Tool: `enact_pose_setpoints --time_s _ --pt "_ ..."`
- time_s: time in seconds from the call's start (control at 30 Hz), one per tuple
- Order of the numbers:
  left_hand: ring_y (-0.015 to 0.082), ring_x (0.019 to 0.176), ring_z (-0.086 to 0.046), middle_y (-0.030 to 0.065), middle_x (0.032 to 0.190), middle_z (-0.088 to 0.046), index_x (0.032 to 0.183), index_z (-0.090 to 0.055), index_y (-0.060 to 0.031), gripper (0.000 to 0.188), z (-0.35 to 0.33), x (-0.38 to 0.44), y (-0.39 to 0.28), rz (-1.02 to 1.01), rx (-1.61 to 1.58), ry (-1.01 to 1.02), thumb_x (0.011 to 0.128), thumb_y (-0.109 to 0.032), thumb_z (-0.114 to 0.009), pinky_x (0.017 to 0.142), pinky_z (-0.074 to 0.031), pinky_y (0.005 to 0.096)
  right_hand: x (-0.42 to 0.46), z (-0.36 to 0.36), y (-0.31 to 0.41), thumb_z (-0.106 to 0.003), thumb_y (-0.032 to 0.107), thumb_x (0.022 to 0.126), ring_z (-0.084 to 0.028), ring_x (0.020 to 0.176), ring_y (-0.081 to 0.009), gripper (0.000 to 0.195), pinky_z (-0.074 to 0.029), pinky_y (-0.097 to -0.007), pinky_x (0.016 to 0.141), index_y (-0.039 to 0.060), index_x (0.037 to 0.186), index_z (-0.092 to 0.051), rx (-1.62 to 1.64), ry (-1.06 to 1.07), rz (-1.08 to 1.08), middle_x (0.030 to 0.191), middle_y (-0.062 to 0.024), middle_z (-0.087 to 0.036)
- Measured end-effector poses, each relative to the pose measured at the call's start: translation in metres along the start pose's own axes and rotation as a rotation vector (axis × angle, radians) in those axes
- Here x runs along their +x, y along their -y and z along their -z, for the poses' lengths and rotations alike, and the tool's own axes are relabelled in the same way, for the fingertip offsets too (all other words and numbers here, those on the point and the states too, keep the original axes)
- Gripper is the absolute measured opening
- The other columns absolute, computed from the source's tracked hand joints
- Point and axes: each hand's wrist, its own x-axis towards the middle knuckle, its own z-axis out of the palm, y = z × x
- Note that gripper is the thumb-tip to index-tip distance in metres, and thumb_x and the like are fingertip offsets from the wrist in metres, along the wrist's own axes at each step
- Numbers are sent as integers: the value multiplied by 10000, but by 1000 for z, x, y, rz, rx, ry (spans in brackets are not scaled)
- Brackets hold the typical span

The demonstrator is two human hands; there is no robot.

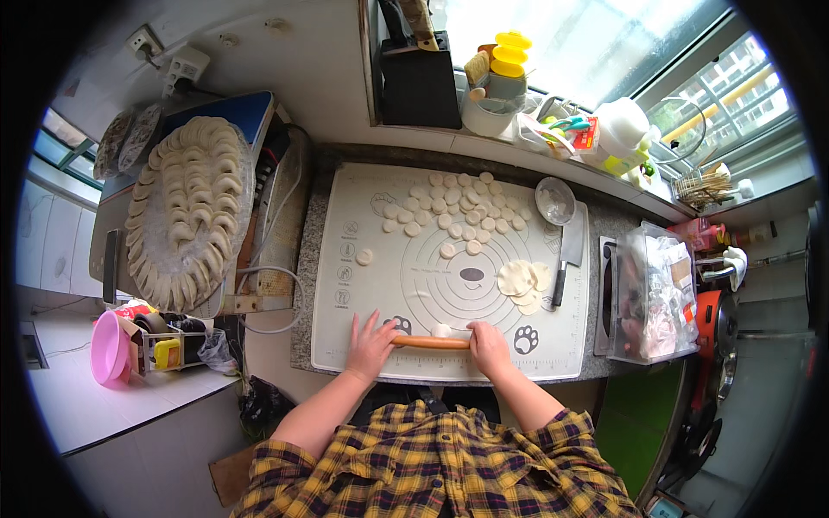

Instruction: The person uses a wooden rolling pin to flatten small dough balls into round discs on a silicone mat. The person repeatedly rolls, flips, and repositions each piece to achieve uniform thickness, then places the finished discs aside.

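Observation:
My left hand [371,346] is on the left end of a wooden rolling pin [432,342], fingers partly spread. My right hand [489,348] rests on its right end. A small dough piece [441,330] lies just beyond the pin's middle, on a white silicone pastry mat [363,307]. Many small dough discs [453,195] are scattered over the mat's far part, with a lone one to the left. Flat, rolled dough wrappers [516,278] overlap in a pile to the right. Beside them lie a knife [570,249] with a black handle and a small bowl [555,201] holding white powder.
A large tray of shaped dumplings [194,194] stands at the left. To the right is a clear plastic bin [654,294] with bags inside. A knife block [418,84] and containers line the windowsill. A pink basin [111,349] sits at the lower left.

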Motion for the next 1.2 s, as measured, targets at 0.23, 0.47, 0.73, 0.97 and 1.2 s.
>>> enact_pose_setpoints --time_s 0.23,0.47,0.73,0.97,1.2 --pt "373 1515 -178 111 1579 -353 1472 -405 -82 655 -2 70 -9 126 73 87 930 -361 -646 1230 -108 582 16 -19 -13 -552 19 789 -541 943 -367 202 -418 -472 850 68 980 -592 -114 -190 -162 925 -140 -581" --pt "406 1520 -129 190 1622 -246 1523 -323 -16 745 1 70 -7 150 82 181 947 -391 -610 1239 -102 545 20 -18 -4 -597 25 758 -516 904 -357 229 -377 -475 813 94 967 -534 -130 -165 -137 901 -119 -537" --pt "442 1511 -119 211 1616 -243 1501 -363 10 724 1 64 -6 176 117 152 931 -354 -624 1236 -119 538 23 -18 2 -578 29 782 -515 905 -348 177 -374 -472 820 90 941 -528 -195 -181 -153 901 -116 -545" --pt "431 1514 -107 212 1622 -225 1509 -335 24 726 -1 47 -19 266 97 170 941 -344 -595 1239 -83 543 2 -18 15 -564 45 803 -521 901 -328 134 -372 -461 818 86 927 -538 -209 -117 -129 894 -111 -545" --pt "421 1519 -105 216 1623 -223 1513 -305 51 731 -4 74 -23 242 72 120 960 -352 -561 1241 -103 513 8 -20 -13 -562 62 798 -520 911 -332 115 -367 -473 816 100 905 -541 -199 -174 -160 874 -102 -539"
